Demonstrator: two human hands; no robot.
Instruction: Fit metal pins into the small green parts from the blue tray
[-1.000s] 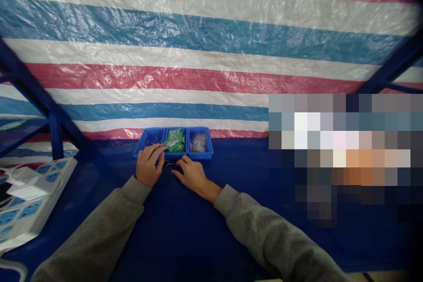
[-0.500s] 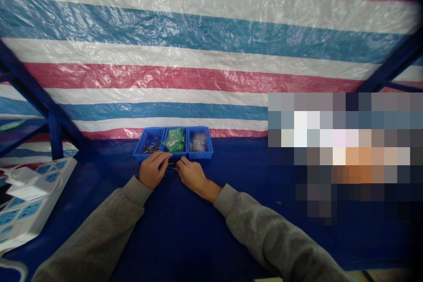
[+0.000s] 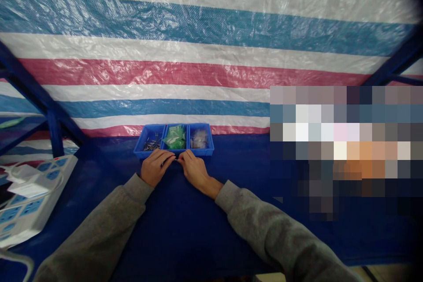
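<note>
My left hand [image 3: 154,167] and my right hand [image 3: 194,170] meet just in front of a row of three blue bins. The fingertips of both hands are pinched together, with a small thin metal piece [image 3: 176,159] between them. It is too small and too covered to tell its exact kind. Behind my left hand, the left bin [image 3: 140,146] holds loose screw-like metal pieces [image 3: 152,144]. Green plastic packets [image 3: 176,137] fill the middle bin, and clear plastic bags [image 3: 198,139] lie in the right bin [image 3: 211,146].
A white power strip [image 3: 31,211] with a plugged-in white adapter [image 3: 29,181] and cables lies on the left of the blue table [image 3: 185,238]. Striped plastic sheeting [image 3: 165,70] hangs behind, between blue frame bars [image 3: 54,130]. The right side is blurred out by large blocks.
My hands have drawn closer together, and the thin metal piece between them now shows less. The whole view has shifted slightly; the bins keep their places.
</note>
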